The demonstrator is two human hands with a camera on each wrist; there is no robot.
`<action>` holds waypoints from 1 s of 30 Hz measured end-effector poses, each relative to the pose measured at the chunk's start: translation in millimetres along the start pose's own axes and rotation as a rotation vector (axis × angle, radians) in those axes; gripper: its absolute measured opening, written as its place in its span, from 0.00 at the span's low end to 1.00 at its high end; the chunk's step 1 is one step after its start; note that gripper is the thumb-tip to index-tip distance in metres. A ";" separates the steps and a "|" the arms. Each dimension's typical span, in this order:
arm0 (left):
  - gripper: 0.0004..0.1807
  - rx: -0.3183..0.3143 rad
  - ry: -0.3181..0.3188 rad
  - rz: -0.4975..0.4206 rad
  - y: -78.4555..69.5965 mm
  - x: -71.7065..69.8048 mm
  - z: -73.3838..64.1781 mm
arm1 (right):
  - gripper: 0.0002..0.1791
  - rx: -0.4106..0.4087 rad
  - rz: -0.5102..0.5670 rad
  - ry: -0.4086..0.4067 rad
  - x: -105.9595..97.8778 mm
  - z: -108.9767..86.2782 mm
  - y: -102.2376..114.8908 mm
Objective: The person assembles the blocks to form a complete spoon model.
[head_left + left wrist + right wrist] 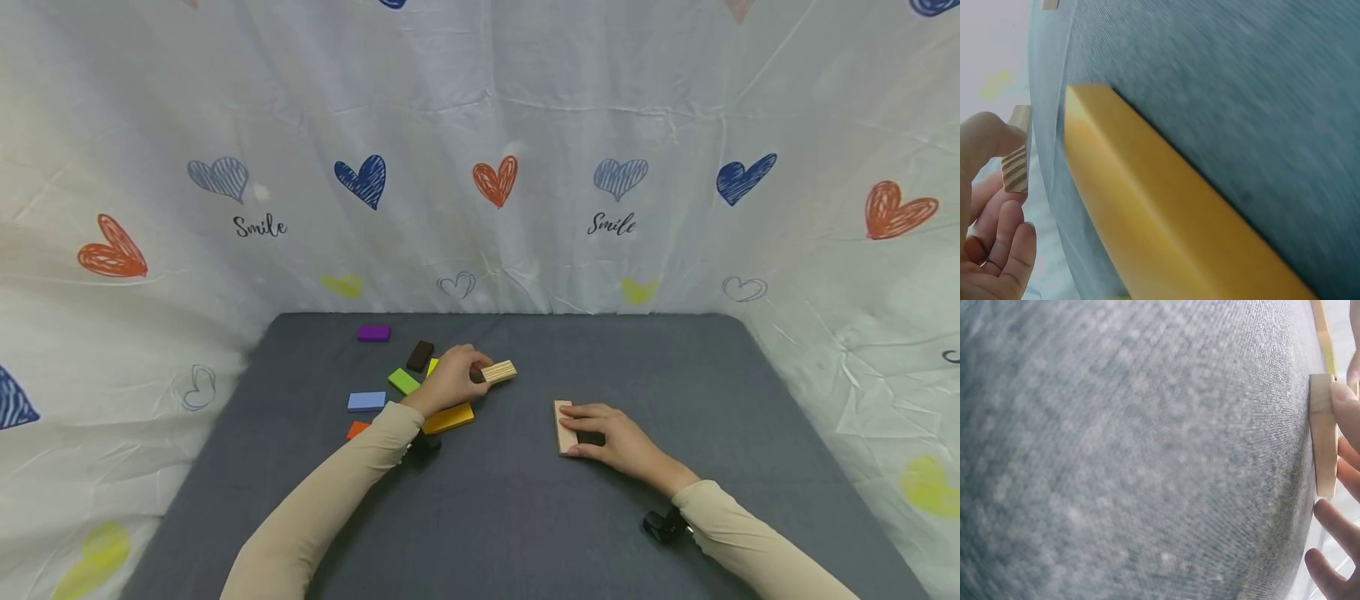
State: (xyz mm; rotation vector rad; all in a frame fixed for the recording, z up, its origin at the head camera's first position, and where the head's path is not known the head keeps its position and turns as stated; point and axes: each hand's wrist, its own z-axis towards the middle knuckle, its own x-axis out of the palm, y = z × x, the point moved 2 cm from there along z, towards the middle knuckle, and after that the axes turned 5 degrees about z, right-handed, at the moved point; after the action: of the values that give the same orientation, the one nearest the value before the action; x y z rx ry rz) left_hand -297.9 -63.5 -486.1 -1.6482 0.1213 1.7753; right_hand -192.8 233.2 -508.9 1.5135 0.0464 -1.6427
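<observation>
Toward the table's (525, 517) far edge, left of its middle, the left hand (447, 379) pinches a striped wooden block (499, 372) between thumb and fingers. A purple block (373, 333) lies nearest the far left corner; a dark brown block (420, 356), lime block (403, 381) and light blue block (367, 402) sit closer in. That hand partly hides a yellow block (432, 365), its sleeve (337, 483) an orange block (357, 429), and a golden block (449, 418) lies just beside its wrist. Well apart, nearer the right edge, the right hand (618, 442) grips a pale wooden block (564, 429) on the table.
</observation>
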 end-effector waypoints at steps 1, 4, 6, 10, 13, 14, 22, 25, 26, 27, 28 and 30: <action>0.16 0.004 -0.003 0.000 -2.0 1.5 2.0 | 0.30 -0.004 -0.001 -0.003 -0.1 0.1 -0.1; 0.17 0.005 0.006 -0.006 -8.9 6.5 8.3 | 0.30 -0.005 -0.006 -0.004 -0.2 0.3 0.2; 0.17 0.006 0.017 -0.008 -14.7 9.8 12.4 | 0.30 -0.005 -0.012 -0.003 -0.1 0.5 0.4; 0.18 0.025 0.040 -0.007 -27.4 17.5 21.4 | 0.30 0.006 -0.022 0.003 0.6 1.0 -0.6; 0.18 0.037 0.041 -0.011 -36.2 24.6 28.2 | 0.30 0.021 -0.017 0.011 0.8 1.2 -1.2; 0.18 0.037 0.040 -0.017 -38.9 27.1 30.3 | 0.30 0.027 -0.017 0.016 0.7 1.2 -1.1; 0.19 0.050 0.062 -0.050 -58.8 45.4 45.7 | 0.31 0.038 -0.017 0.030 0.1 1.0 -0.6; 0.19 0.049 0.096 -0.044 -65.5 50.0 48.9 | 0.31 0.033 -0.016 0.028 0.1 0.7 -1.1; 0.19 0.048 0.105 -0.044 -67.4 51.4 49.5 | 0.31 0.031 -0.015 0.029 0.2 0.7 -1.3; 0.19 0.049 0.112 -0.047 -69.0 52.6 49.7 | 0.31 0.030 -0.015 0.028 0.1 0.7 -1.1; 0.19 0.050 0.118 -0.048 -70.2 53.8 49.9 | 0.31 0.030 -0.013 0.029 0.1 0.8 -0.9; 0.19 0.050 0.127 -0.050 -71.8 55.8 49.5 | 0.30 0.028 -0.012 0.030 0.0 0.9 -0.4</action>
State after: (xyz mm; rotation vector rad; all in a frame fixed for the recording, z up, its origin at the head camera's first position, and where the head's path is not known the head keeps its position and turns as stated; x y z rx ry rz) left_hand -297.6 39.1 -500.1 -1.7130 0.1785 1.6177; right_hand -193.8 232.9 -508.9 1.5620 0.0489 -1.6364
